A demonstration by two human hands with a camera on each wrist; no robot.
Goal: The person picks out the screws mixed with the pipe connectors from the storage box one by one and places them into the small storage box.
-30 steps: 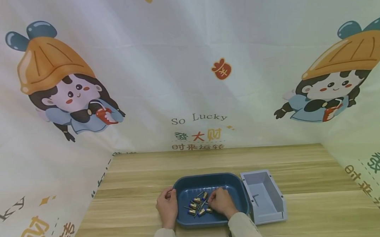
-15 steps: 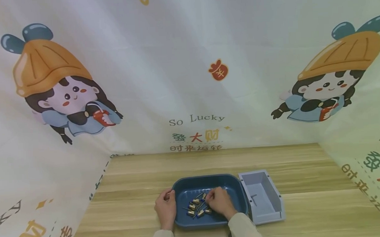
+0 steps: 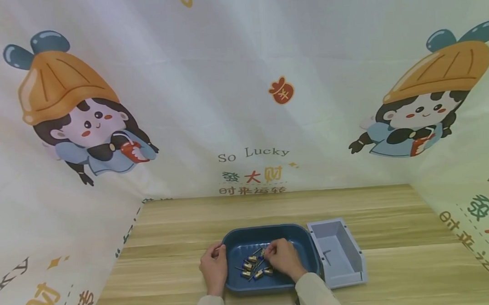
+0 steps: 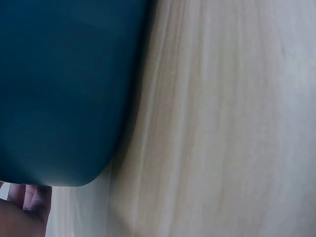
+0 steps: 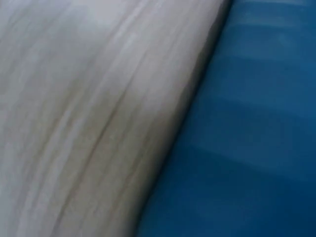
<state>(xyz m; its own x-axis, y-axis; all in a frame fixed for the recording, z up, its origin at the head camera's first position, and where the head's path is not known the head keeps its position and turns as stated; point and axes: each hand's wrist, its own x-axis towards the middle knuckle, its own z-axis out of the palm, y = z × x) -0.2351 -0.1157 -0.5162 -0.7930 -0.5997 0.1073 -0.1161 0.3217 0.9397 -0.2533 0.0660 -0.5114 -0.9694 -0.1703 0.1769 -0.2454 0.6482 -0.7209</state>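
My left hand grips the left rim of a dark blue plastic tray, thumb on top. In the left wrist view, its fingers show at the lower left, beside the tray's outer wall. Several small brass-coloured pieces with blue ends and thin metal shanks lie in a loose pile in the tray. Above the pile's right side, my right hand has its fingers curled, pinching one such piece at the fingertips. The right wrist view shows only the tray's ribbed wall and wood.
A light grey open bin stands against the tray's right side, with a thin dark T-shaped thing inside. Both containers sit on a wood-grain table. Printed cloth hangs along the back and sides.
My right hand's fingertips have shifted slightly up at the pile's upper right, and the piece there has turned. The left hand keeps its place on the rim. The head view moved a little.
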